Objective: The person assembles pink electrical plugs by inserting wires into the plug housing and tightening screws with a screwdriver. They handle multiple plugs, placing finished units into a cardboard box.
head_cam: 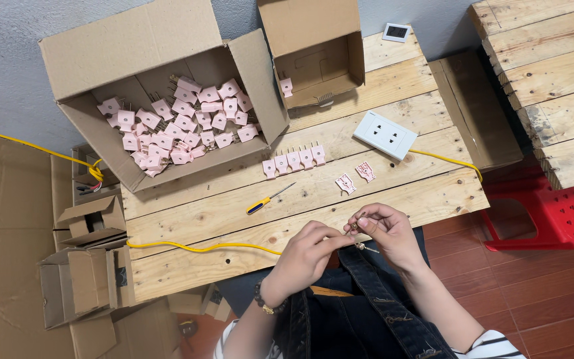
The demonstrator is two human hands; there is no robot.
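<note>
Between the two hands, just off the near edge of the bench [340, 219], a small metal part [355, 228] was pinched; it was too small to tell its exact shape. The left hand [307, 256] had its fingertips drawn together toward the part, and the right hand [385, 233] curled over it with thumb and forefinger closed on it. A bead bracelet [264, 304] sat on the left wrist. Both hands hovered above a lap in dark denim.

A yellow cable [194, 248] ran along the bench's near plank toward the left hand. Farther onto the bench from the hands lay a screwdriver [268, 199] with a yellow and blue handle, and to its right two opened pink plug shells [355, 177] lay flat, side by side. Beyond the screwdriver a row of pink plugs [293, 159] stood in a line with their pins pointing away from the person. To the right of that row lay a white socket plate [385, 135] with a second yellow wire leaving its right end.

At the far left of the bench a large cardboard box [161, 80] lay open, holding a heap of pink plugs. A smaller cardboard box [317, 50] stood to its right, and a red plastic stool [553, 213] was on the floor to the right of the bench.
</note>
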